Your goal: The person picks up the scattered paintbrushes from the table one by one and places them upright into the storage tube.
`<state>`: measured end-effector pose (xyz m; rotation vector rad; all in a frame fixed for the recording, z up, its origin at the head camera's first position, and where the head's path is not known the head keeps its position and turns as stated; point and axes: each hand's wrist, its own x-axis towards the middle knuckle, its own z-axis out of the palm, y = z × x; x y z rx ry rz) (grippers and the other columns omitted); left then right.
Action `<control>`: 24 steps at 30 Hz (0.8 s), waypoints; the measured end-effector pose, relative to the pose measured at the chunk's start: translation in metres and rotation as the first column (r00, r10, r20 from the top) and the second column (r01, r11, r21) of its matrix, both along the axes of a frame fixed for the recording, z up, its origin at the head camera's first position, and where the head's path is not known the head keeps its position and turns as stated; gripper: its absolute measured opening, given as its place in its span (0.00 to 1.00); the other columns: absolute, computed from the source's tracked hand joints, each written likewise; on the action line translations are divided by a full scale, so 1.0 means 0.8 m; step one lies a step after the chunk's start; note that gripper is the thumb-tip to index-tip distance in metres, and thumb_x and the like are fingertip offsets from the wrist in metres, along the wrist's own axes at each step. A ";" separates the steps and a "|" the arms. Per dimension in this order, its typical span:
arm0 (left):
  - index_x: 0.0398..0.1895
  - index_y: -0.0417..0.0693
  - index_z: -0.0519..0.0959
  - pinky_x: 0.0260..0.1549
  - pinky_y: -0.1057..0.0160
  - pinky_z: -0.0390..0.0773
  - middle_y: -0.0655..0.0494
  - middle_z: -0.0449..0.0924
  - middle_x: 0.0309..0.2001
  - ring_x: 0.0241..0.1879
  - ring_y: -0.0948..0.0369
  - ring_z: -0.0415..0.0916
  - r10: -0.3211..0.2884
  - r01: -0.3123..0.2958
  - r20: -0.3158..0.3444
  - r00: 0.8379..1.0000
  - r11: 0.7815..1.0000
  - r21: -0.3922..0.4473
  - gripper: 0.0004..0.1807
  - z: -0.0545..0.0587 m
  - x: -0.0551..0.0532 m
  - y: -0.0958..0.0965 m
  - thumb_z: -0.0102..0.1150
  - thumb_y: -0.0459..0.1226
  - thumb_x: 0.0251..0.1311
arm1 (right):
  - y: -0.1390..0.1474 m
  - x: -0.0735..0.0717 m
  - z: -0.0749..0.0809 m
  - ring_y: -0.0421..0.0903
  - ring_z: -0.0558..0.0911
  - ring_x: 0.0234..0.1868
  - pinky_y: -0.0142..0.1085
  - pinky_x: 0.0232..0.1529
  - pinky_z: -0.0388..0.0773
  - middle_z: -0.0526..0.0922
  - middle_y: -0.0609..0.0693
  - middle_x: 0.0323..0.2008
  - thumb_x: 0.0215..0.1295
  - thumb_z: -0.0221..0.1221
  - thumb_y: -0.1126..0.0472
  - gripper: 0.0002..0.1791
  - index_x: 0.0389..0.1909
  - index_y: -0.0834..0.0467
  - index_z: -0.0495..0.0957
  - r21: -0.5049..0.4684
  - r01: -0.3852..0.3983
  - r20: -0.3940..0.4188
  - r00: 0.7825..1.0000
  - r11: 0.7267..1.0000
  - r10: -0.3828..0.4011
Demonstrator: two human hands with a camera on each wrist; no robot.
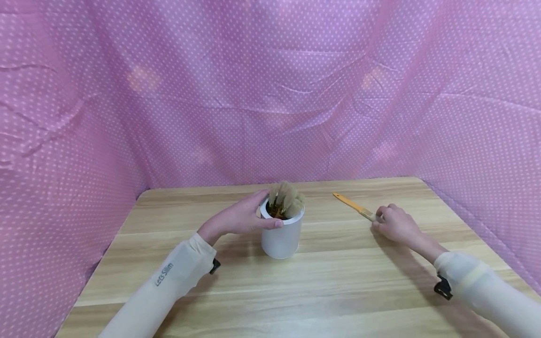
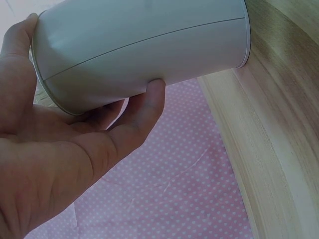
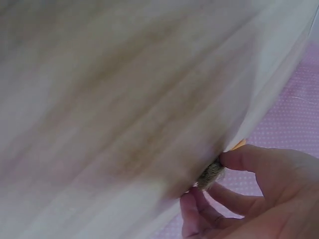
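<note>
A white cylindrical can (image 1: 281, 240) stands upright near the middle of the table, holding several brushes (image 1: 287, 197) with their pale bristles upward. My left hand (image 1: 238, 217) grips the can near its top, thumb across the front of the rim; the left wrist view shows fingers curled against the can's side (image 2: 144, 50). To the right lies a paintbrush (image 1: 350, 202) with a flat orange handle, pointing away from me and to the left. My right hand (image 1: 397, 224) pinches its bristle end, and in the right wrist view the bristles (image 3: 211, 174) show between thumb and fingers.
The light wooden table (image 1: 329, 286) bears the can and the paintbrush. Pink dotted cloth (image 1: 270, 117) hangs behind the table and along both sides. Both forearms wear pale sleeves (image 1: 169, 281) with black clips near the wrists.
</note>
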<state>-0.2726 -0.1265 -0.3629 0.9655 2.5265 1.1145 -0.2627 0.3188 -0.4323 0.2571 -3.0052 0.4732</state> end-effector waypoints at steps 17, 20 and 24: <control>0.79 0.61 0.56 0.65 0.49 0.67 0.62 0.67 0.68 0.66 0.63 0.66 -0.043 0.043 0.009 0.999 0.998 0.046 0.49 0.002 -0.001 0.000 0.69 0.60 0.59 | -0.011 0.000 0.045 0.50 0.78 0.29 0.49 0.26 0.76 0.83 0.52 0.31 0.61 0.61 0.60 0.12 0.41 0.63 0.84 -0.131 0.012 -0.254 0.966 0.991 -0.046; 0.79 0.63 0.55 0.65 0.48 0.66 0.62 0.66 0.69 0.67 0.63 0.65 -0.062 0.063 -0.015 0.998 0.996 0.067 0.49 0.002 -0.002 0.000 0.70 0.59 0.59 | -0.018 -0.001 0.061 0.48 0.77 0.29 0.43 0.25 0.73 0.81 0.49 0.30 0.63 0.61 0.61 0.09 0.40 0.60 0.85 -0.150 -0.035 -0.347 0.937 0.988 -0.019; 0.79 0.64 0.55 0.65 0.48 0.67 0.62 0.66 0.69 0.66 0.63 0.65 -0.083 0.085 -0.029 0.996 0.993 0.086 0.48 0.002 -0.001 0.000 0.70 0.57 0.60 | -0.027 -0.001 0.083 0.47 0.78 0.31 0.37 0.26 0.73 0.82 0.50 0.32 0.68 0.63 0.62 0.04 0.39 0.58 0.84 -0.188 -0.141 -0.445 0.894 0.972 0.044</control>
